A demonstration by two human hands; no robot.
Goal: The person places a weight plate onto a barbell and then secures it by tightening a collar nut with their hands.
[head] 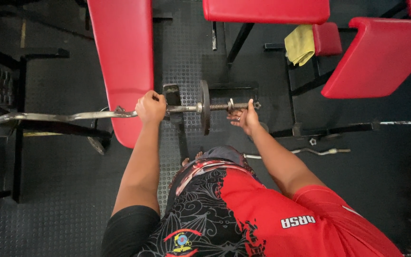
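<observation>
A long red padded bench (122, 62) runs from twelve o'clock down toward me over the black studded floor (63, 209), and across it lies the curved steel bar (63, 115), reaching from nine o'clock to centre. My left hand (150, 107) has its grip clenched around that bar just left of the dark plate (205, 113). My right hand (245, 117) pinches the threaded end (222, 106) by its collar nut (231, 105), and a yellow cloth (299, 44) hangs at one o'clock.

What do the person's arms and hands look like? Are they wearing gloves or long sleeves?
No gloves: the left hand and the right hand are both bare, with no rings or watch in view. Both forearms are bare too. The sleeves are short: the left sleeve is plain black, and the right sleeve is red with a thin white stripe near its edge.
</observation>
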